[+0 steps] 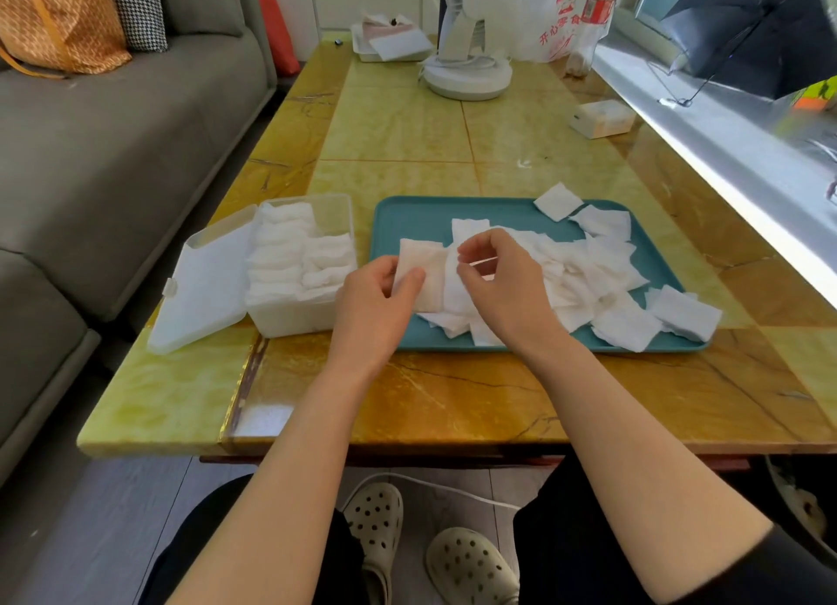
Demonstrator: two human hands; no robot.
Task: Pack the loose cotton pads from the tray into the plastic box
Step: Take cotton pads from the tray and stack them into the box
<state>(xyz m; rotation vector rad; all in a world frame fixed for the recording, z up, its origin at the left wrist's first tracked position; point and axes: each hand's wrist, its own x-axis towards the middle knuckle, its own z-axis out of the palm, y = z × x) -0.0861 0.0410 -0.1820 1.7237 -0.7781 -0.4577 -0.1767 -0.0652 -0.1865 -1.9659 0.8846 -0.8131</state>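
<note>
- left hand: fingers curled, thumb on top, gripped a small stack of cotton pads by its near edge, held upright over the near-left part of the tray.
- right hand: fingers curled in, thumb and forefinger looked to pinch the thin edge of a single pad just right of the stack. the rest of that pad was hidden by the fingers.
- loose pads: messy overlapping heap on the tray, under and to the right of the right hand. some hung over the tray's near-right corner, and one lay across the far rim.
- plastic box: just left of the left hand, on the table, touching or nearly touching the tray. lid flipped open to the far left. already mostly filled with rows of pads standing on edge, with a gap at the far-right part.
- judgement on progress: roughly halfway, plenty left in the heap.
- handling guess: pads very light, soft, floppy and a bit fluffy. they cling together and slide out of line easily, and they crease rather than break.
- where to hold: pinch a squared-up stack across its flat faces near the middle of one edge, firmly enough to keep the pads from fanning. single pads lift best by a corner or edge.
- risk: a loose grip lets the stack splay on the way into the box.
</note>
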